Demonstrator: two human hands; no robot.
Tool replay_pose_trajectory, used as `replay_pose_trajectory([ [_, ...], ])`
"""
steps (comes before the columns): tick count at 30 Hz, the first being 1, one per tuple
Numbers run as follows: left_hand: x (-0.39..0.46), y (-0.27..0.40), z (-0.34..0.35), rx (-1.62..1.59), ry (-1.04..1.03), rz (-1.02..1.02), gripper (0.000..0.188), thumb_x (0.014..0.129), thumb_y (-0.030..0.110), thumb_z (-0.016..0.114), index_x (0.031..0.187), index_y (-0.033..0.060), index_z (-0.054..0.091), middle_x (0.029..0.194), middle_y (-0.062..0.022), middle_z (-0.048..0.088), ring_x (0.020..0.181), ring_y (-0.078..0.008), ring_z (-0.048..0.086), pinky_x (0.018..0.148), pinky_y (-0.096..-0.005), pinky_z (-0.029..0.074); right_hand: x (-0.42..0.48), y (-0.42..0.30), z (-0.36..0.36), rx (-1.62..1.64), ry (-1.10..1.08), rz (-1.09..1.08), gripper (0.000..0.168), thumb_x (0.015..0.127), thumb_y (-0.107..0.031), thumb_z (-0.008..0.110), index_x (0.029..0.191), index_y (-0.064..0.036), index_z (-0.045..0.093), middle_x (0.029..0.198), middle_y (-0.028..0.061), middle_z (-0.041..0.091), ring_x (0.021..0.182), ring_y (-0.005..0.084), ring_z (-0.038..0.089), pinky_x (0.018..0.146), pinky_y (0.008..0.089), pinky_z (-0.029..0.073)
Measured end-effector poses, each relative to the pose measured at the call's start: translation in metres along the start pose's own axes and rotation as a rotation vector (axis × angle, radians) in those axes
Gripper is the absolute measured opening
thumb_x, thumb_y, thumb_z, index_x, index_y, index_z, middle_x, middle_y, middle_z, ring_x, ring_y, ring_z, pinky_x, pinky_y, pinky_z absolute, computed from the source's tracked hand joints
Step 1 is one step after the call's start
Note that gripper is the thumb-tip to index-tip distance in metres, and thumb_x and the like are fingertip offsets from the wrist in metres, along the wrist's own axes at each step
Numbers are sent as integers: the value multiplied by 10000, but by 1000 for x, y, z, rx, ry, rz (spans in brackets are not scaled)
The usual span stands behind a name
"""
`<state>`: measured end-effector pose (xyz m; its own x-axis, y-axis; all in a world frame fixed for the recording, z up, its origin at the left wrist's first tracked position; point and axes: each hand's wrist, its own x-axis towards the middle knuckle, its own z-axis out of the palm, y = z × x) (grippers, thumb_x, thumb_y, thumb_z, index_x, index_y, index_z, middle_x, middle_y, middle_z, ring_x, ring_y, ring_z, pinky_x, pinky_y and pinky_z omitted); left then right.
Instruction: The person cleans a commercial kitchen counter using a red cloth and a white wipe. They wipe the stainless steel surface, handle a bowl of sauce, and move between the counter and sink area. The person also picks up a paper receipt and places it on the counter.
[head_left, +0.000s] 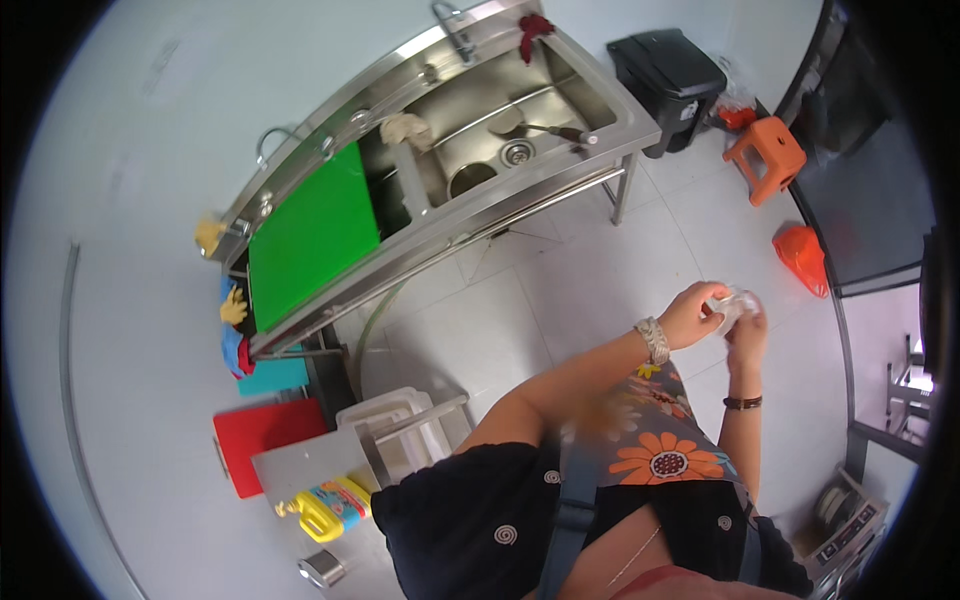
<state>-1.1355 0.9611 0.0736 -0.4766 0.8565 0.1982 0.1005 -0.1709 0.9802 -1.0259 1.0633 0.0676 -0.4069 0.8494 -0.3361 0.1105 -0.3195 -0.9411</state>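
Observation:
Both hands meet in front of me at the right, holding a small crumpled piece of clear, thin plastic (731, 306). My left hand (691, 316), below a light braided bracelet, pinches its left side between thumb and fingers. On its other side my right hand (747, 339), with a dark band at the wrist, grips it with bent fingers, partly blurred. What exactly the plastic is cannot be told. Beneath the forearms lies a grey floral apron (660, 420).
A steel sink (517, 112) with a long-handled tool, a cloth and a green board (315, 232) stands ahead to the left. A black bin (671, 75), an orange stool (766, 157) and an orange-red bag (801, 259) are beyond my hands. A yellow jug (334, 510) rests on a steel table.

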Motion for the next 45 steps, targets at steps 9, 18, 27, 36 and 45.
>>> replay_pose_trajectory([
  [9, 183, -50, -81, -68, 218, -372, 150, 828, 68, 501, 962, 47, 563, 879, -17, 580, 760, -99, 558, 659, -221, 451, 207, -77, -46, 312, 187, 195, 161, 834, -243, 521, 875, -87, 515, 610, -38, 424, 432, 32, 317, 359, 173, 232],
  [18, 298, -54, -146, -322, 743, -399, 134, 864, 121, 465, 928, 57, 562, 874, -37, 585, 761, -116, 567, 662, -234, 462, 418, -143, 75, 112, -325, 300, 172, 817, -254, 551, 840, -91, 501, 539, -42, 386, 410, 46, 322, 360, 190, 241],
  [27, 466, -74, -163, -432, 591, -117, 246, 872, 187, 459, 775, -1, 585, 737, -45, 580, 649, -84, 509, 626, -222, 432, 597, -89, 109, -814, -883, -1114, 267, 858, -247, 437, 1091, -133, 497, 724, -19, 547, 424, 24, 378, 313, 151, 232],
  [36, 428, -82, -173, -313, 1262, -24, 125, 842, 118, 517, 951, 61, 539, 891, -20, 572, 769, -89, 547, 693, -239, 454, 736, -89, 218, -664, -1044, 606, 222, 855, -311, 445, 836, -101, 516, 497, -32, 355, 370, 73, 298, 321, 212, 206],
  [45, 434, -80, -60, -371, 1888, -43, 89, 826, 116, 532, 904, 79, 548, 863, 3, 573, 776, -92, 556, 702, -235, 444, 816, -107, 287, -956, -1243, 613, 290, 825, -339, 457, 927, -72, 511, 619, 2, 418, 458, 104, 350, 405, 243, 292],
])
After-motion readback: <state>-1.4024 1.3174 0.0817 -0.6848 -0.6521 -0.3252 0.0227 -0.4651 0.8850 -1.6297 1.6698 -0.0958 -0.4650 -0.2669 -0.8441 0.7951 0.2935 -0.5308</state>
